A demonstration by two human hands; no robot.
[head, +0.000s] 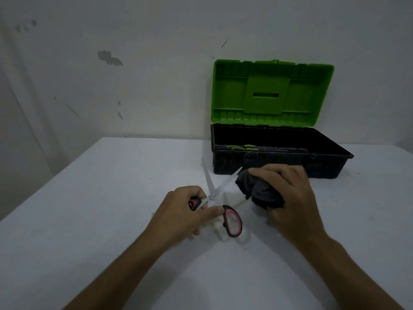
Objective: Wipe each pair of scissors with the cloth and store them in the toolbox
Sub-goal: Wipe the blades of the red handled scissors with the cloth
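A pair of scissors [232, 222] with black and pink handles lies spread apart above the white table. My left hand [181, 211] grips one handle, and its index finger touches the other handle loop. My right hand [288, 193] grips a bunched dark grey cloth [257, 189] and presses it against the right blade near its tip. The toolbox [330, 162] stands behind, black base with its green lid [272, 92] raised. Green-handled tools [243, 147] lie inside its left end.
The white table [111, 198] stretches to the left and towards me. Its left edge runs diagonally at the far left. A stained white wall rises directly behind the toolbox.
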